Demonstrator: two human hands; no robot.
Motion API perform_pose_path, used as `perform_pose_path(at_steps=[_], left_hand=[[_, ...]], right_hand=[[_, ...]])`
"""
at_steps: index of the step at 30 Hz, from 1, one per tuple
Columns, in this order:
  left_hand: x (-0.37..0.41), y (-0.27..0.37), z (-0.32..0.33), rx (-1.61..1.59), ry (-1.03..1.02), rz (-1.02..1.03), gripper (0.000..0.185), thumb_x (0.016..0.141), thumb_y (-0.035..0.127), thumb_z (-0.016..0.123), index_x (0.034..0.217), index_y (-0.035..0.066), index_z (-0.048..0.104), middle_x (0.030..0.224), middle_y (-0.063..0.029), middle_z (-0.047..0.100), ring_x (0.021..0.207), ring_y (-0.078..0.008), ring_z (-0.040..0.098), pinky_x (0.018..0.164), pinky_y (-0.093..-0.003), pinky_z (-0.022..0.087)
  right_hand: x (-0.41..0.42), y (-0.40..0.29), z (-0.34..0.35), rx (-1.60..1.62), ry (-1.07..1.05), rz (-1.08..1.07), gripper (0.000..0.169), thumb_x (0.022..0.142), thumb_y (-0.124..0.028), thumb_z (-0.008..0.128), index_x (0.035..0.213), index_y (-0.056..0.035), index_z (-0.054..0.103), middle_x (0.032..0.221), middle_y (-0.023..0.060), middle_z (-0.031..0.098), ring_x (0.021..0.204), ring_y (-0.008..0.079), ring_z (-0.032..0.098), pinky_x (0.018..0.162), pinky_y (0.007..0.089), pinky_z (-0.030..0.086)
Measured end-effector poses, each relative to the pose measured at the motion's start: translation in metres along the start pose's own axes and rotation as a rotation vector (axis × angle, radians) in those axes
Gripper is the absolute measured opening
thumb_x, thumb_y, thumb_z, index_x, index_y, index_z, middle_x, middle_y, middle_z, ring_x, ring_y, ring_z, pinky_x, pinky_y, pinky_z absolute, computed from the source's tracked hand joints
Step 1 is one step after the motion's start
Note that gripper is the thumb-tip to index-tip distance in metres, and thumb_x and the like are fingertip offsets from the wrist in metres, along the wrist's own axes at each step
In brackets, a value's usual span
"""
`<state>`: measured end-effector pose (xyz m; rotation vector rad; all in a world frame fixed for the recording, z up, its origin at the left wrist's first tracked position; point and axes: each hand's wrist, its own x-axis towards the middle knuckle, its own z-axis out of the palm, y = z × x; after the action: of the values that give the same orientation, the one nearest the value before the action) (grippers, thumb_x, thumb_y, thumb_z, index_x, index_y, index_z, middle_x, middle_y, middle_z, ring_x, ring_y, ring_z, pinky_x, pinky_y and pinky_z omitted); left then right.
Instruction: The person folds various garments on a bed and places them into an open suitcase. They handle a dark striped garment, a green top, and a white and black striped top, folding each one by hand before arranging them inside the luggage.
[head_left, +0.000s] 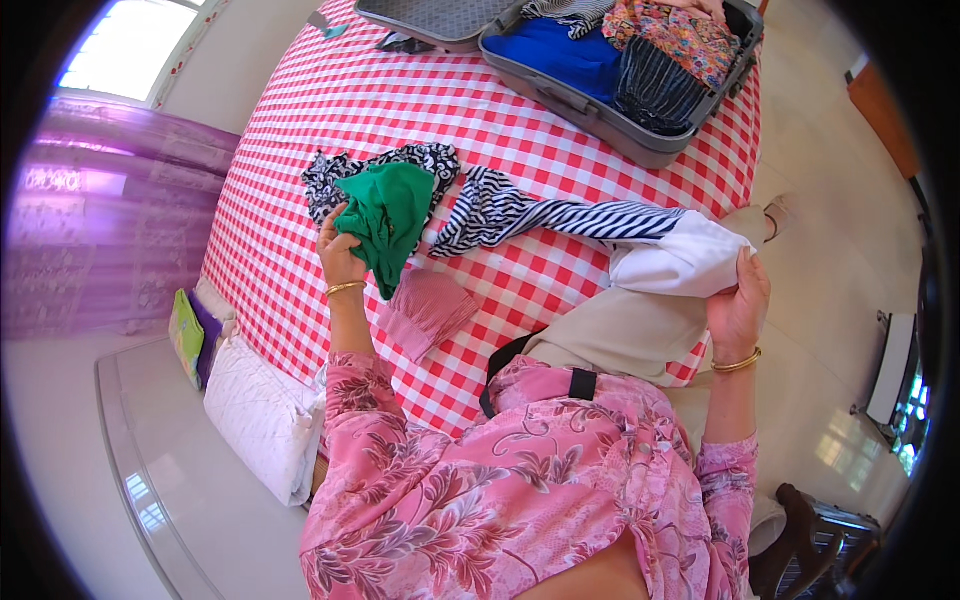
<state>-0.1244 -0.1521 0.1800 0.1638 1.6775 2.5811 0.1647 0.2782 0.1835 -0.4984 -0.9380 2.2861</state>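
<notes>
My left hand (339, 246) pinches the edge of a green cloth garment (390, 217), bunched and hanging a little crumpled. Under and behind it lies a black-and-white patterned cloth (322, 180). In my right hand (739, 304) is the end of a white cloth (675, 262), stretched over my trousered leg. A navy-and-white striped cloth (502, 210) runs from beside the green garment up to the white one; whether the two are one garment I cannot tell. Nearer to me, a folded pink ribbed cloth (431, 313) rests on the bed.
A red-and-white checked sheet (300, 112) covers the bed. At its far side lies an open grey suitcase (577, 120) holding blue, dark striped and floral clothes; another person's hand (705, 6) shows at its top. Folded white bedding (259, 412) lies along the left edge.
</notes>
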Motion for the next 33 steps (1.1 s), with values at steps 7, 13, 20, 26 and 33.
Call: perform_pose_path(at_steps=[7,13,20,26,33], left_hand=[[-0.003,0.015,-0.029,-0.044,0.107,0.064,0.058,0.054,-0.013,0.037,0.111,-0.008,0.050,0.097,-0.0174,0.059,0.088,-0.0281,0.060,0.083,-0.0386,0.050],[-0.005,0.031,-0.014,-0.094,0.059,0.083,0.057,0.056,-0.013,0.036,0.111,-0.008,0.050,0.098,-0.0178,0.059,0.088,-0.0286,0.060,0.085,-0.0389,0.050],[0.000,0.027,0.062,-0.016,-0.030,0.073,0.057,0.059,-0.015,0.038,0.115,-0.008,0.048,0.104,-0.0172,0.057,0.093,-0.0263,0.058,0.086,-0.0343,0.048],[-0.007,0.003,0.156,-0.040,-0.330,-0.032,0.055,0.063,-0.016,0.041,0.118,-0.007,0.044,0.109,-0.0153,0.053,0.096,-0.0234,0.056,0.083,-0.0294,0.048],[-0.051,-0.061,0.267,-0.195,-0.518,-0.266,0.051,0.070,-0.016,0.033,0.119,-0.005,0.041,0.113,-0.0160,0.051,0.101,-0.0236,0.054,0.088,-0.0332,0.047]], right_hand=[[-0.006,0.004,-0.002,-0.030,0.006,0.103,0.025,0.092,-0.019,0.048,0.104,0.0019,0.054,0.104,0.0089,0.059,0.096,0.0175,0.056,0.087,0.0326,0.043],[-0.019,0.012,0.019,-0.097,-0.073,0.180,0.024,0.090,-0.019,0.051,0.097,0.0029,0.056,0.096,0.0073,0.060,0.086,0.0159,0.058,0.079,0.0305,0.046],[-0.027,0.036,0.095,-0.998,-0.860,0.188,0.018,0.084,-0.016,0.058,0.080,0.0007,0.062,0.071,-0.0001,0.060,0.071,0.0081,0.056,0.066,0.0250,0.046],[-0.005,0.069,0.109,-0.515,-0.506,0.105,0.056,0.074,-0.023,0.070,0.118,0.0036,0.046,0.109,0.0108,0.054,0.099,0.0179,0.053,0.082,0.0295,0.044],[0.024,0.122,0.083,-0.708,-0.367,-0.017,0.067,0.070,-0.019,0.075,0.123,0.0014,0.040,0.113,0.0081,0.051,0.102,0.0147,0.048,0.087,0.0287,0.041]])
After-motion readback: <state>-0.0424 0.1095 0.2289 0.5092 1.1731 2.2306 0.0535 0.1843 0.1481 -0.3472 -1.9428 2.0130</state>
